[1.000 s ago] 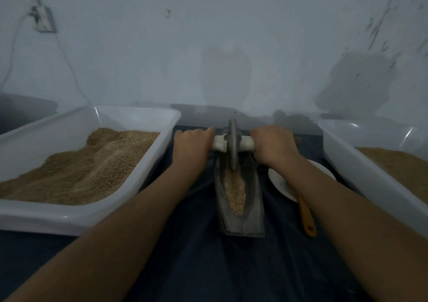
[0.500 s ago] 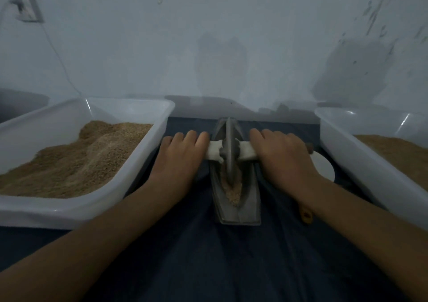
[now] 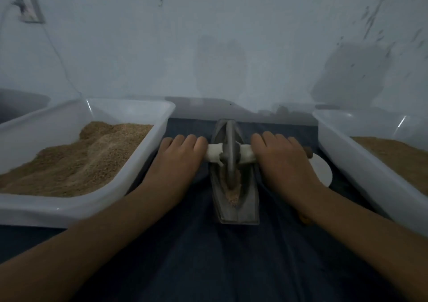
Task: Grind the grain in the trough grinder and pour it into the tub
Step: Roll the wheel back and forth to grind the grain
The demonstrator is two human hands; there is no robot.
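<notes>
Both hands lie on the axle (image 3: 231,154) of the trough grinder (image 3: 250,200), one on each side of its upright metal wheel (image 3: 230,153). The left hand (image 3: 179,163) rests palm down over the left end of the pale axle, fingers laid forward and close together, only lightly bent; the fingertips reach past the axle, and whether they curl under it cannot be told. The right hand (image 3: 283,163) lies the same way over the right end, fingers nearly straight and side by side, with the brown tip of the handle (image 3: 308,154) showing just beyond its outer edge.

Between the two hands the wheel stands in the narrow boat-shaped trough, which runs from beyond the fingertips back toward the wrists. Crushed grain (image 3: 232,196) lies in the trough's groove on the near side of the wheel, between the two wrists.

Just outside the left hand sits a white tub (image 3: 148,163) heaped with tan meal (image 3: 76,160). Outside the right hand stands a second white tub (image 3: 347,153), also holding tan material. A white dish (image 3: 323,171) lies between the right hand and that tub, partly hidden by the hand. Everything rests on a dark blue cloth (image 3: 208,255).
</notes>
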